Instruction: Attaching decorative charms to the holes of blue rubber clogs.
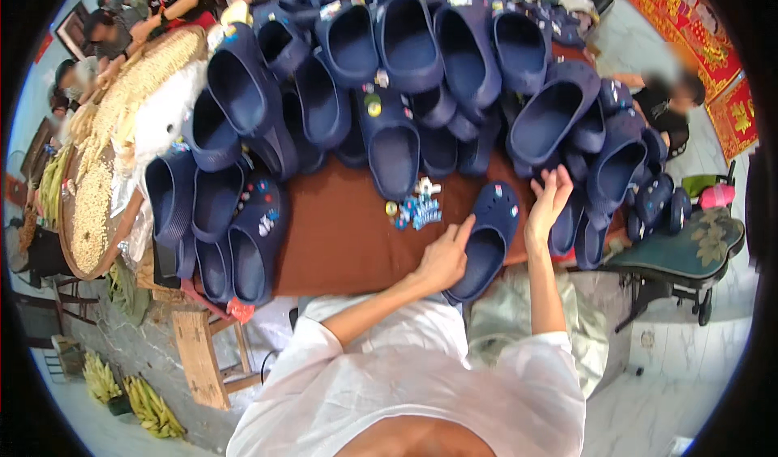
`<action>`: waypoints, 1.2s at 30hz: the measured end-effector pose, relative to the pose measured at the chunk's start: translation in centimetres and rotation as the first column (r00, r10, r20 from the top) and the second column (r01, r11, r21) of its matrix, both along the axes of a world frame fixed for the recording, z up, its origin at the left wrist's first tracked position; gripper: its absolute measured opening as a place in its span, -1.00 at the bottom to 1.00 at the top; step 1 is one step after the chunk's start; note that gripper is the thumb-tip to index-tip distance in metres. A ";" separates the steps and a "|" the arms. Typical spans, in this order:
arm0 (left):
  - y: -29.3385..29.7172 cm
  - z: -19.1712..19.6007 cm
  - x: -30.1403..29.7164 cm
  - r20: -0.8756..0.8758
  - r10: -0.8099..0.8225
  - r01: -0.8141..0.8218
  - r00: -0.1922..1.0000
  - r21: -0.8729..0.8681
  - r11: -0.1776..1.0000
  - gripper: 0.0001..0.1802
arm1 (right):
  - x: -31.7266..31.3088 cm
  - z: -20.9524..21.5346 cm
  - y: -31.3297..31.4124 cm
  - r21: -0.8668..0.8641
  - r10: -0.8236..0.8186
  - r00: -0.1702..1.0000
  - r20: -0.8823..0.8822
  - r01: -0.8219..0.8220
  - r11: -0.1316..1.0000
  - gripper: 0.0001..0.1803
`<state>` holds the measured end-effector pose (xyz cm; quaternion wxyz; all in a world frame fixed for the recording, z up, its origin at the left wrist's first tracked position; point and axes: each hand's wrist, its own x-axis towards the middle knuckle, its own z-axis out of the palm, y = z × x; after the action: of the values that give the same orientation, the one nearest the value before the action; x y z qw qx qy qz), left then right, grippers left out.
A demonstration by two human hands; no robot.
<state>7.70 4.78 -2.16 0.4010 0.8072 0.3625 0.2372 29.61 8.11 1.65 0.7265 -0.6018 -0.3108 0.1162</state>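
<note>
A navy clog [487,238] with small coloured charms on its toe lies near the front edge of the brown table [340,242]. My left hand [444,256] rests on the clog's left rim, gripping it with the forefinger stretched forward. My right hand [549,204] hovers beside the clog's right side, fingers spread, holding nothing. A small heap of colourful charms [414,208] lies on the table just left of the clog. A big pile of navy clogs [405,68] fills the far half of the table.
A round woven tray of pale grain [93,206] stands at the left, with people seated behind it. A person in black [666,104] sits at the far right. A green-cushioned chair [689,250] stands to the right, a wooden stool [203,348] and bananas [150,404] at the lower left.
</note>
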 end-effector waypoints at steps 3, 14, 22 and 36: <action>-0.6 1.5 -4.5 0.016 -0.026 0.027 1.000 -0.040 0.999 -0.16 | -1.8 -0.3 -2.0 0.033 -0.032 0.997 0.067 0.030 0.999 -0.69; -5.4 -0.1 -17.8 -0.023 0.439 -0.436 0.898 0.087 0.896 -0.21 | -13.2 -2.4 -2.7 -0.342 0.651 0.679 0.338 -0.556 0.757 -0.85; -4.7 0.8 -18.2 -0.048 0.521 -0.522 0.852 -0.149 0.840 -0.27 | -19.5 -3.7 1.1 -0.555 0.813 0.473 0.340 -0.597 0.580 -0.66; 8.1 -1.0 -17.0 -0.167 0.646 -0.658 0.745 -0.029 0.752 -0.26 | -20.8 -4.0 2.9 -0.714 0.760 0.547 0.351 -0.368 0.595 -0.42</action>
<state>-9.27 12.83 -3.12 0.2993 0.6267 0.6599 0.2867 8.81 11.05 -2.38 0.2821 -0.6455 -0.6698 0.2348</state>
